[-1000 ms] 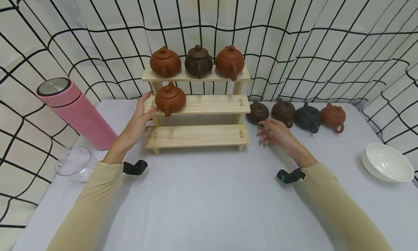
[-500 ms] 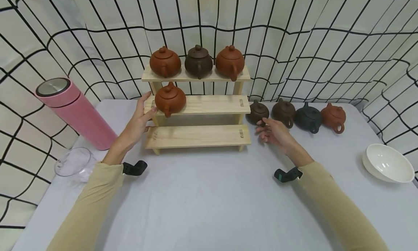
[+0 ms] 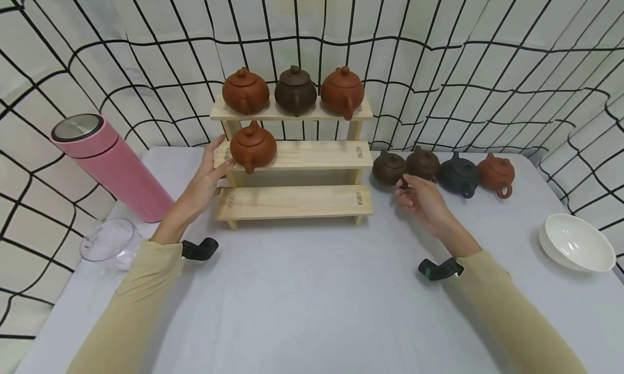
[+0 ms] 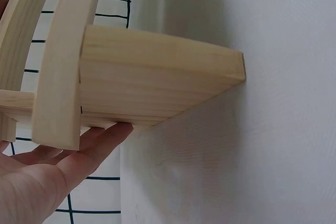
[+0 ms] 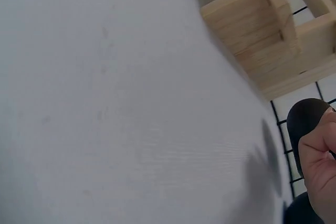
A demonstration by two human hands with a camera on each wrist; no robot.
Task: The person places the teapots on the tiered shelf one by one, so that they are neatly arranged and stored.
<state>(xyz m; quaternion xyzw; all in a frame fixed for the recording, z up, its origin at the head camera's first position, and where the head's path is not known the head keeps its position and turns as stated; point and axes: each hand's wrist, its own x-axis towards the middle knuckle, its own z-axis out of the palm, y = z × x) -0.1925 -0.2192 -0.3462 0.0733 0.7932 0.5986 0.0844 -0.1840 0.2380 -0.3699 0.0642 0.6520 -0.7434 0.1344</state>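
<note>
My right hand [image 3: 425, 205] pinches the handle of a small dark brown teapot [image 3: 388, 167], just right of a three-tier wooden display stand [image 3: 294, 202]. The right wrist view shows this teapot [image 5: 306, 121] partly, with a shadow on the cloth beside it. My left hand [image 3: 201, 185] holds the stand's left end, thumb at the middle shelf and fingers along the side. In the left wrist view, its fingers [image 4: 100, 145] touch the wood. An orange-brown teapot [image 3: 253, 146] sits at the left of the middle shelf. On the top shelf stand two reddish teapots and a dark teapot [image 3: 296, 91].
Right of the held teapot stand a brown teapot [image 3: 423, 163], a black teapot [image 3: 459, 175] and a reddish teapot [image 3: 496, 175]. A white bowl [image 3: 577, 242] is at far right. A pink thermos [image 3: 119, 171] and a clear cup [image 3: 109, 241] stand left. Black wire mesh [image 3: 419, 65] encloses the back.
My right hand has taken the dark brown teapot by its handle, and both have shifted slightly right. My left hand stays at the stand.
</note>
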